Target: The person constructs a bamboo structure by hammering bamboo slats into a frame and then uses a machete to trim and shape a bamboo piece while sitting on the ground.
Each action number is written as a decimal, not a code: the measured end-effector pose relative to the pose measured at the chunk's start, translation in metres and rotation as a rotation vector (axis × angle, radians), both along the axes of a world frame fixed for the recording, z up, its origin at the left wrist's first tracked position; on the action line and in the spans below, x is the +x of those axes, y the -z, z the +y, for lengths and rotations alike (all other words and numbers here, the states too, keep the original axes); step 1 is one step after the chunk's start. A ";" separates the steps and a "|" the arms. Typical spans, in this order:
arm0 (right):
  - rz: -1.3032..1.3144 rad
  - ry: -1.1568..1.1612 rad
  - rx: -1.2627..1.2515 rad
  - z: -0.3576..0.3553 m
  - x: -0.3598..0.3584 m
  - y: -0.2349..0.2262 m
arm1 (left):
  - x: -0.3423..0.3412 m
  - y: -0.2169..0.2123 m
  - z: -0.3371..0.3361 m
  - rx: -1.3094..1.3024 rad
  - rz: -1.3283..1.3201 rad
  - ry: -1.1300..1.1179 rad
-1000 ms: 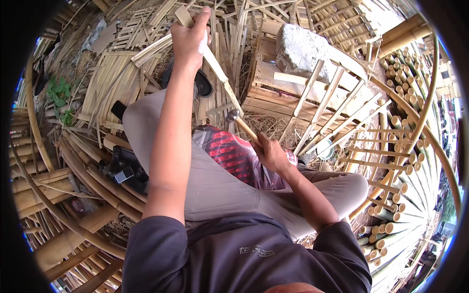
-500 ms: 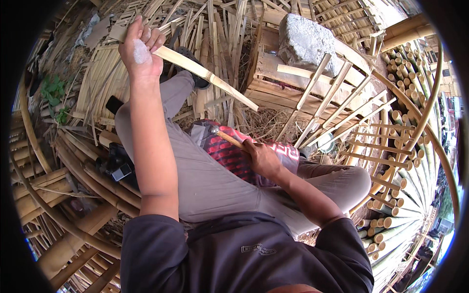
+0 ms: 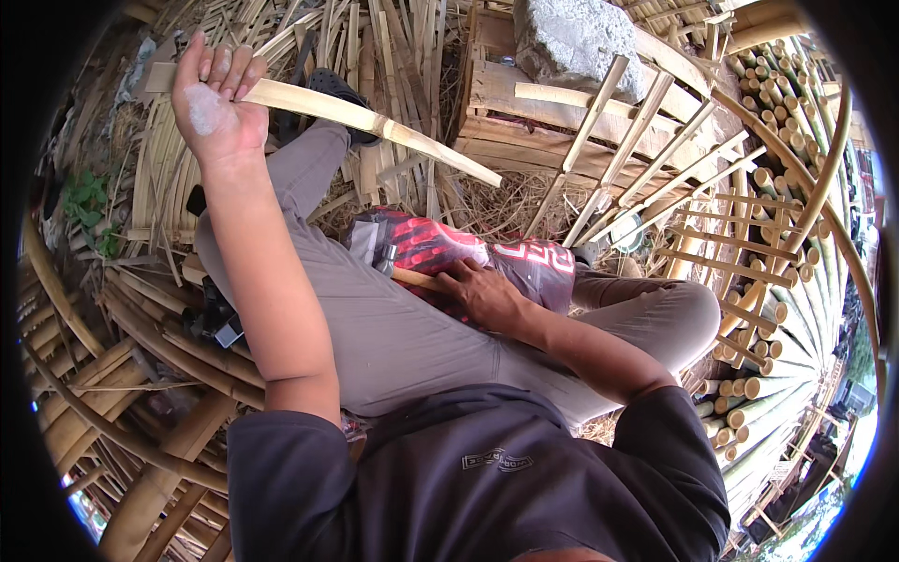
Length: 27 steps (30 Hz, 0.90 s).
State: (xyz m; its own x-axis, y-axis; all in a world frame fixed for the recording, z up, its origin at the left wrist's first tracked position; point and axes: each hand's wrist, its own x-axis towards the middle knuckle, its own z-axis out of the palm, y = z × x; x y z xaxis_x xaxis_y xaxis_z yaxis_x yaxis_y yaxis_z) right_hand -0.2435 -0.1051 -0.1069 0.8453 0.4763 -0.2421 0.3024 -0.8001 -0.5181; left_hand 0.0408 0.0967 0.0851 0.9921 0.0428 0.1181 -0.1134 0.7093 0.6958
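Hammer (image 3: 408, 274) has come down over red, white-lettered cloth (image 3: 426, 244).

We see pale bamboo in the slat (image 3: 361, 117), smooth-faced with a soft sheen. The hammer head (image 3: 386, 260) looks like shiny metal, its handle (image 3: 417, 277) plain wood. Near it we have creased, printed cloth (image 3: 426, 245); the grey trousers (image 3: 412, 347) are matt fabric. The block (image 3: 576, 51) is rough and grainy like stone, the crate (image 3: 534, 140) unpainted wood, the poles (image 3: 744, 412) smooth bamboo.
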 end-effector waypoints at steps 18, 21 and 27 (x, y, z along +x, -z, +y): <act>-0.193 0.860 0.029 -0.173 0.060 -0.046 | 0.002 0.001 -0.005 0.075 0.071 -0.032; -0.463 1.226 0.021 -0.208 0.062 -0.075 | 0.001 -0.001 -0.002 0.094 0.086 -0.078; -0.565 1.371 0.216 -0.237 0.076 -0.065 | 0.005 0.005 -0.002 0.070 0.070 -0.016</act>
